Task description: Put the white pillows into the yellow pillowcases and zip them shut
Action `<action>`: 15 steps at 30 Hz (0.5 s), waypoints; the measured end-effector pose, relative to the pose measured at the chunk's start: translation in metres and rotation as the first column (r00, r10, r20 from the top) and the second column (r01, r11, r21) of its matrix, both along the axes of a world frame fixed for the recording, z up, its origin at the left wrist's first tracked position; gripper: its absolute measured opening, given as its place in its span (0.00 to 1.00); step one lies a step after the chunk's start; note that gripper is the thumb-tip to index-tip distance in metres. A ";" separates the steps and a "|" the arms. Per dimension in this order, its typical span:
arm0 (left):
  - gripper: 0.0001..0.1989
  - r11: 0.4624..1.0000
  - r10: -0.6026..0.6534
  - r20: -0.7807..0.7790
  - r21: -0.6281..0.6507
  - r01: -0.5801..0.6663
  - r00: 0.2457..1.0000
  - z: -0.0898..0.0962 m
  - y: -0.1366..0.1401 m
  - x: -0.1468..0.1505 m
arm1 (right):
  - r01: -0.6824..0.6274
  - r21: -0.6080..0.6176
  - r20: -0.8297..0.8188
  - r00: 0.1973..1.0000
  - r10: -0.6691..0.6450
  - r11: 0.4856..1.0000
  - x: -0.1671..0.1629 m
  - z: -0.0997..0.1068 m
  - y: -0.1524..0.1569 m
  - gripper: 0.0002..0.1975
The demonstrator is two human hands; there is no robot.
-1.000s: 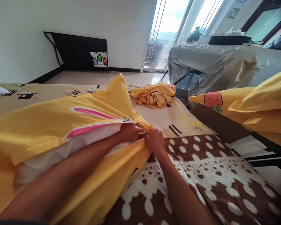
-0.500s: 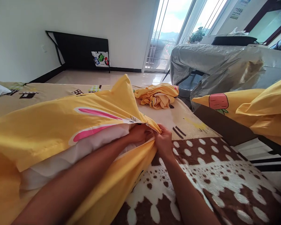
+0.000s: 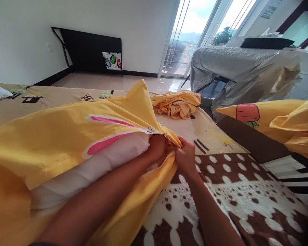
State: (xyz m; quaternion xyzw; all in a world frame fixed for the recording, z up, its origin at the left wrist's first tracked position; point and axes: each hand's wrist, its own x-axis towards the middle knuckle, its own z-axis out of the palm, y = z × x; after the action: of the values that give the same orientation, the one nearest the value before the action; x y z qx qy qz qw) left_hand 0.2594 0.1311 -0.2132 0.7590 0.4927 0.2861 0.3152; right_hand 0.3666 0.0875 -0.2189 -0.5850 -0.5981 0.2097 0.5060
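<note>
A yellow pillowcase with pink-and-white rabbit ears lies across the bed, its side opening gaping toward me. Inside the opening shows a plump white pillow. My left hand reaches through the opening to the far right corner, beside the pillow's end; cloth and wrist hide most of its fingers. From outside, my right hand pinches the gathered yellow corner of the pillowcase, close against the left hand.
A crumpled yellow cloth bundle lies beyond on the patterned blanket. Another yellow cloth with a carrot print hangs at the right. Behind stand a plastic-covered table and a black folded frame against the wall.
My left hand has pushed slightly deeper into the pillowcase corner. The right hand keeps its pinch. The whole view has shifted a little.
</note>
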 end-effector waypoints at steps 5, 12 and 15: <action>0.09 0.992 0.060 -0.252 0.126 -0.028 0.966 -0.008 0.005 0.014 | 0.029 -0.020 -0.002 1.000 -0.029 0.999 0.001 -0.001 -0.001 0.14; 0.09 0.961 0.027 -0.355 0.267 0.074 0.935 -0.006 -0.001 0.002 | 0.100 -0.032 0.114 0.989 -0.096 0.994 0.005 -0.002 -0.004 0.14; 0.10 0.935 0.021 -0.369 0.337 0.113 0.929 -0.001 -0.007 -0.007 | 0.142 -0.014 0.178 0.974 -0.137 0.990 0.001 0.001 -0.007 0.13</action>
State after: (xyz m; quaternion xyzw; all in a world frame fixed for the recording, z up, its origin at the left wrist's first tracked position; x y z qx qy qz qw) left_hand 0.2521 0.1244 -0.2145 0.8544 0.4655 0.2151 0.0833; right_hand 0.3676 0.0804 -0.2176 -0.6487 -0.5952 0.1289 0.4565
